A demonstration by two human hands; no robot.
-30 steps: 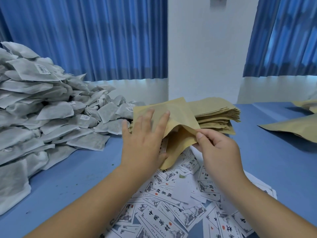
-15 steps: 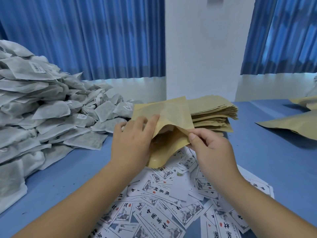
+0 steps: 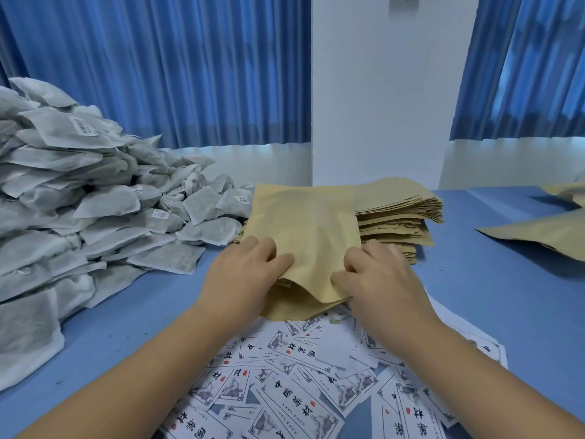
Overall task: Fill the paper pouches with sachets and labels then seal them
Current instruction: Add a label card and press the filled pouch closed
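Note:
A tan paper pouch (image 3: 305, 236) stands tilted at the table's middle, its open mouth toward me. My left hand (image 3: 243, 277) pinches the mouth's left edge and my right hand (image 3: 383, 277) pinches its right edge. Behind it lies a stack of flat pouches (image 3: 399, 217). A big heap of grey-white sachets (image 3: 79, 217) fills the left side. Printed paper labels (image 3: 300, 384) lie scattered under my forearms. What is inside the held pouch is hidden.
The blue table (image 3: 490, 296) runs to the right, where more tan pouches (image 3: 544, 232) lie near the edge. Blue curtains (image 3: 190, 74) and a white wall pillar (image 3: 380, 90) stand behind the table.
The pouch has swung from folded and slanted to nearly upright. My left hand slid from flat on its face down to the mouth's edge, and both hands dropped lower.

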